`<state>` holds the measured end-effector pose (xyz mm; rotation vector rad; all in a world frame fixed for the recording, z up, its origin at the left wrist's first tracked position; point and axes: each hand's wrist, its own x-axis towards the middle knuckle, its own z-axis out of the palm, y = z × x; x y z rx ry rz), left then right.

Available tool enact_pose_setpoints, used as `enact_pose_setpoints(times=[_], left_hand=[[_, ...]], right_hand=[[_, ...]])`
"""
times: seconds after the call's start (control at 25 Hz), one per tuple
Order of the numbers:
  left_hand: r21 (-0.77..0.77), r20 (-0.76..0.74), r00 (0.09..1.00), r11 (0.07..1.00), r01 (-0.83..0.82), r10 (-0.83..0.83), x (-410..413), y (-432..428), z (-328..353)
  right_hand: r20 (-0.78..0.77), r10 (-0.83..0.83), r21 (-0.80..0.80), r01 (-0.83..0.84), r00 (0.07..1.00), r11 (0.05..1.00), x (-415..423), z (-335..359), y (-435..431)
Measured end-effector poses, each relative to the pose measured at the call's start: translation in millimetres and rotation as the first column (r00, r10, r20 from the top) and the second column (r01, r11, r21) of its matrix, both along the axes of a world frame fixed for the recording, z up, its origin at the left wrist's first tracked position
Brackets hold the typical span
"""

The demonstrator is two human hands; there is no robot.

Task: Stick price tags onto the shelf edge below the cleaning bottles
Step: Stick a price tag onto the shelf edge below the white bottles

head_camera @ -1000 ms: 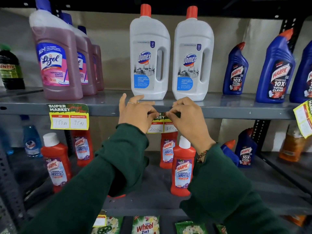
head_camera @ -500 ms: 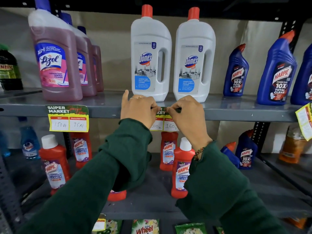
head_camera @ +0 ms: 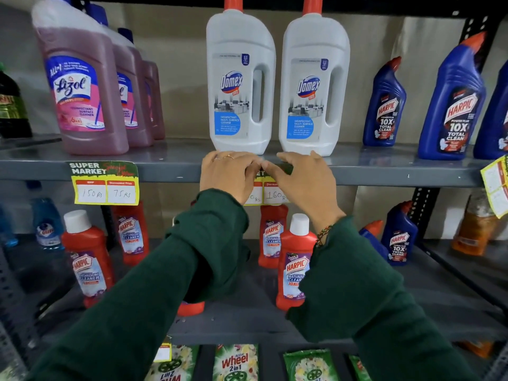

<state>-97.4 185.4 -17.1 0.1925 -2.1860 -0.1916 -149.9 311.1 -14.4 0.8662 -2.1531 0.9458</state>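
Two white Domex bottles [head_camera: 240,83] stand on the grey shelf, and below them runs the shelf edge [head_camera: 170,171]. A yellow and green price tag [head_camera: 272,192] lies against that edge under the bottles, mostly hidden by my hands. My left hand [head_camera: 228,174] presses on the tag's left part with fingers flat. On the tag's top right, my right hand [head_camera: 302,180] presses with fingers spread. The two hands touch at the fingertips. Another price tag [head_camera: 105,182], marked 150 and 75, is stuck to the edge under the pink Lizol bottles [head_camera: 82,86].
Blue Harpic bottles [head_camera: 453,103] stand at the right of the same shelf, with a third tag [head_camera: 496,182] at the far right edge. Red Harpic bottles [head_camera: 294,259] fill the shelf below. Wheel packets [head_camera: 236,362] lie at the bottom.
Both hands rose with the tag from below the shelf edge to it. The pinching fingers have flattened onto the tag against the edge. The camera has come closer.
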Motion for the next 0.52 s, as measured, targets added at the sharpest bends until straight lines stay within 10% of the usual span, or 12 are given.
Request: enact_pose_setpoints(times=[0.52], left_hand=[[0.252,-0.011,0.998,0.966,0.062,-0.061,11,-2,5]], right_hand=[[0.08,0.03,0.133,-0.04,0.996,0.99,-8,12,12]])
